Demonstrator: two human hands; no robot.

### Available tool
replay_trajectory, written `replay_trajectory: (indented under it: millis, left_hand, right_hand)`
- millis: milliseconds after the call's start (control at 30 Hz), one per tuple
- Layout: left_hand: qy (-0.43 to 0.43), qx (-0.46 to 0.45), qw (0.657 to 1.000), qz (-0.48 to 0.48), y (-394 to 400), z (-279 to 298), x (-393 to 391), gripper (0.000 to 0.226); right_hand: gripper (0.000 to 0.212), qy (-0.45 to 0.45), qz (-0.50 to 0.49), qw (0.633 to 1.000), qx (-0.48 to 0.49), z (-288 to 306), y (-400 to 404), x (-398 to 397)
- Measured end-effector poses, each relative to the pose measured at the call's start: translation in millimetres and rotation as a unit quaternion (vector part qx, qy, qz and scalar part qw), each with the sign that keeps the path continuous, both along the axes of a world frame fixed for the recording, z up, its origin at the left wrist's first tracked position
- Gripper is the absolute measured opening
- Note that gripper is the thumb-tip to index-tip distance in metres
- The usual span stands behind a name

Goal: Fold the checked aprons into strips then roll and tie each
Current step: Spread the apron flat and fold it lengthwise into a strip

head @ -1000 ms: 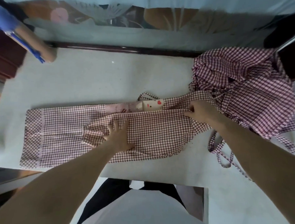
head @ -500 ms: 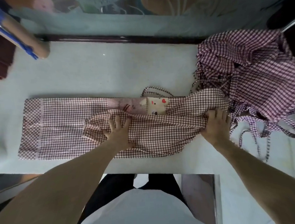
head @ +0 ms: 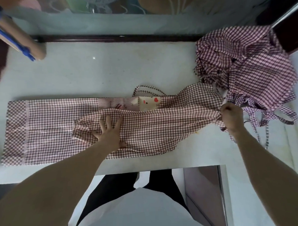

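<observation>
A red-and-white checked apron [head: 50,130] lies folded into a long strip across the white table [head: 119,69]. A cartoon pocket patch [head: 148,102] shows near its far edge. My left hand [head: 109,131] presses flat, fingers spread, on the folded-over flap at the strip's middle. My right hand [head: 232,119] grips the bunched right end of the apron, pulled taut to the right. Thin checked ties [head: 263,125] trail beside that hand.
A heap of several more checked aprons [head: 245,64] fills the back right of the table. A brown roll with a blue strip [head: 20,43] leans in at the back left. The table's front edge [head: 147,166] runs just behind my legs.
My right hand has slid rightward along the apron to its end and closed on the cloth, stretching the flap out. My left hand has stayed pressed on the middle.
</observation>
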State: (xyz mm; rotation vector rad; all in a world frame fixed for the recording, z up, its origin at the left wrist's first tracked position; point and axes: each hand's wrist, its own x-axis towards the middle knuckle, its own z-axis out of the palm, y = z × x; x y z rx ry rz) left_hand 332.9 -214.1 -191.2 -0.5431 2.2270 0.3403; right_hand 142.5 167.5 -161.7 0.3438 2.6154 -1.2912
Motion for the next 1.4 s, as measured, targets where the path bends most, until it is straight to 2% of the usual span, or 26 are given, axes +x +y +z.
replay_trajectory:
  millis: [67, 133, 200, 233, 300, 367, 433, 467, 500, 533, 600, 633, 667, 767, 833, 900, 967, 1033, 1067, 1133, 1167, 1233, 1300, 1367, 1400]
  left_hand:
    - [0.0, 0.0, 1.0, -0.002, 0.0, -0.2, 0.4, 0.12]
    - [0.001, -0.001, 1.0, -0.005, -1.3, -0.3, 1.4, 0.12]
    - [0.005, -0.001, 1.0, -0.006, -2.9, -0.7, 2.9, 0.121]
    - [0.008, -0.001, 1.0, -0.008, -2.8, -0.6, 3.6, 0.121]
    - [0.009, -0.006, 1.0, -0.016, -3.3, -0.4, 5.0, 0.122]
    - [0.002, -0.012, 1.0, -0.026, -3.8, 1.2, 6.9, 0.126]
    - [-0.007, -0.015, 0.999, -0.035, -5.1, 3.4, 11.2, 0.13]
    - [-0.008, -0.017, 0.999, -0.036, -5.1, 3.9, 14.2, 0.131]
    - [-0.008, -0.021, 0.999, -0.035, -3.9, 5.1, 16.8, 0.132]
    - [-0.01, -0.023, 0.999, -0.031, -4.3, 5.2, 19.1, 0.132]
    - [-0.02, -0.034, 0.999, -0.025, 0.8, 8.8, 17.6, 0.133]
    - [-0.026, -0.044, 0.998, -0.025, 3.2, 11.1, 13.9, 0.133]
    - [-0.031, -0.057, 0.997, -0.028, 6.3, 14.0, 7.4, 0.131]
    - [-0.036, -0.093, 0.995, -0.016, 19.6, 25.3, -17.7, 0.112]
    - [0.003, -0.106, 0.994, 0.007, 34.6, 36.7, -35.3, 0.092]
    - [0.13, -0.081, 0.988, 0.018, 58.0, 46.8, -55.3, 0.068]
    - [0.266, -0.027, 0.964, 0.002, 90.5, 56.5, -76.9, 0.05]
    - [0.317, 0.048, 0.947, -0.001, 127.6, 64.9, -102.8, 0.046]
    - [0.318, 0.08, 0.945, 0.003, 145.0, 67.2, -115.7, 0.045]
    - [0.301, 0.12, 0.946, 0.012, 174.3, 70.4, -141.0, 0.046]
    - [0.289, 0.132, 0.948, 0.02, 186.8, 71.5, -154.5, 0.047]
    - [0.262, 0.146, 0.953, 0.038, 203.2, 70.4, -174.9, 0.049]
    - [0.238, 0.139, 0.96, 0.042, 213.8, 65.9, -195.8, 0.052]
    - [0.199, 0.126, 0.971, 0.045, 218.7, 61.2, -214.5, 0.06]
    - [0.177, 0.124, 0.975, 0.048, 219.7, 58.6, -222.1, 0.066]
  right_hand:
    - [0.038, 0.036, 0.161, 0.984, 0.066, 20.8, 11.0, -3.1]
    - [0.019, 0.105, 0.253, 0.949, 0.158, 32.3, 23.9, -5.6]
    - [0.026, 0.152, 0.257, 0.923, 0.243, 34.0, 34.3, -5.8]
    - [0.025, 0.144, 0.235, 0.915, 0.293, 34.4, 39.3, -5.0]
    - [0.013, 0.073, 0.187, 0.889, 0.412, 32.4, 46.1, 1.0]
    - [0.029, -0.048, 0.126, 0.872, 0.471, 25.7, 45.7, 9.0]
    - [0.04, -0.125, 0.053, 0.904, 0.406, 21.6, 42.8, 7.8]
    - [0.038, -0.155, 0.017, 0.924, 0.349, 20.0, 42.7, 2.0]
    - [0.033, -0.195, -0.03, 0.945, 0.261, 18.3, 43.5, -7.5]
    - [0.031, -0.249, -0.085, 0.956, 0.133, 13.7, 46.1, -15.1]
    - [0.032, -0.343, -0.187, 0.915, -0.098, 12.4, 51.4, -17.8]
    - [0.033, -0.36, -0.199, 0.898, -0.156, 15.3, 52.7, -17.8]
    - [0.034, -0.37, -0.174, 0.897, -0.17, 22.9, 52.7, -19.2]
    - [0.036, -0.366, -0.057, 0.914, -0.167, 38.6, 59.3, -30.8]
    - [0.032, -0.33, 0.04, 0.932, -0.144, 43.4, 63.7, -41.8]
    - [0.042, -0.265, 0.155, 0.949, -0.071, 46.6, 71.1, -49.7]
    - [0.041, -0.19, 0.233, 0.954, 0.004, 44.6, 78.8, -53.7]
    - [0.026, -0.133, 0.195, 0.971, 0.033, 45.9, 84.3, -55.6]
    - [0.028, -0.125, 0.168, 0.977, 0.038, 46.5, 85.6, -55.0]
    - [0.036, -0.164, 0.123, 0.979, 0.016, 41.8, 87.3, -52.2]
    - [0.034, -0.177, 0.078, 0.981, 0.002, 37.6, 88.7, -53.2]
    - [0.03, -0.163, -0.035, 0.986, 0.016, 27.5, 88.4, -51.6]
    - [0.042, -0.102, -0.117, 0.983, 0.102, 20.0, 86.8, -49.5]
    - [0.052, -0.038, -0.137, 0.979, 0.147, 20.2, 81.5, -44.3]
    - [0.057, -0.036, -0.137, 0.982, 0.127, 22.5, 79.9, -44.3]
